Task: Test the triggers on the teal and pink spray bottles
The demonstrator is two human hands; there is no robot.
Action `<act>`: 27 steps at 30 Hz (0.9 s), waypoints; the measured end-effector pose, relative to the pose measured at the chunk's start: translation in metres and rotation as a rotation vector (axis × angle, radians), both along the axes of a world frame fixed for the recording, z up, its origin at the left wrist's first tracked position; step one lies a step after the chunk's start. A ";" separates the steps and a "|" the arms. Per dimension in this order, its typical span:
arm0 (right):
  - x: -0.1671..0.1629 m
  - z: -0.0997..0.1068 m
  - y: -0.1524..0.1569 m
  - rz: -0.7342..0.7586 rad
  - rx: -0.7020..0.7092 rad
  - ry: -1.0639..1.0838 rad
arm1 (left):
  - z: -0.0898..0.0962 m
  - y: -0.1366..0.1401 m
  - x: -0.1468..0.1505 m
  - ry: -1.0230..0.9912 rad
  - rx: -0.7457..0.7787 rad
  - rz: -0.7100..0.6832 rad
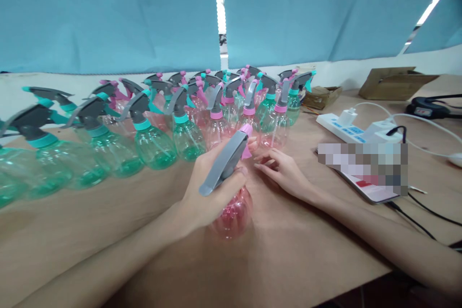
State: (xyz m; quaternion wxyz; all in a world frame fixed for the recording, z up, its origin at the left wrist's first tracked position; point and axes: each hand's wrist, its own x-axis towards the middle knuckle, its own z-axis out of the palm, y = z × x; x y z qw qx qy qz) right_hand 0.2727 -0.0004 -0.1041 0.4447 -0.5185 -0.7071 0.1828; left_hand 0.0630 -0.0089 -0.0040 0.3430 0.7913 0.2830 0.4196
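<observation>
A pink spray bottle (233, 214) with a grey and pink trigger head stands near the middle of the table, its head tipped toward the upper right. My left hand (212, 180) is wrapped round its neck, just under the grey top. My right hand (281, 171) rests on the table to the right of the bottle, apart from it, with the fingers loosely curved and nothing visible in them. Behind the hands stand clear pink spray bottles (249, 122). A row of green spray bottles (155, 147) runs off to the left.
On the right a white power strip (341, 127) carries plugs and cables. In front of it lies a phone-like device (371, 185), partly blurred out. Cardboard boxes (393, 84) and a black item (422, 107) sit at the back right. A blue sheet (144, 14) hangs behind the table.
</observation>
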 end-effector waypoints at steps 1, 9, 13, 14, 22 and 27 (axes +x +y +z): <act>0.000 0.000 0.000 0.003 0.000 0.001 | 0.001 0.000 0.000 0.003 -0.004 -0.004; 0.001 -0.003 0.001 0.009 0.007 0.004 | 0.003 0.000 0.001 -0.012 0.001 -0.015; 0.001 -0.004 0.001 0.003 0.019 0.002 | 0.003 0.000 0.002 -0.019 -0.019 -0.026; 0.002 -0.005 0.002 0.001 0.022 -0.001 | 0.004 0.000 0.002 -0.021 -0.029 -0.038; 0.002 -0.007 0.002 -0.011 -0.004 -0.006 | 0.007 0.001 -0.002 0.024 -0.027 -0.190; 0.003 -0.007 0.002 -0.003 -0.022 -0.017 | 0.008 0.002 -0.004 -0.002 -0.003 -0.204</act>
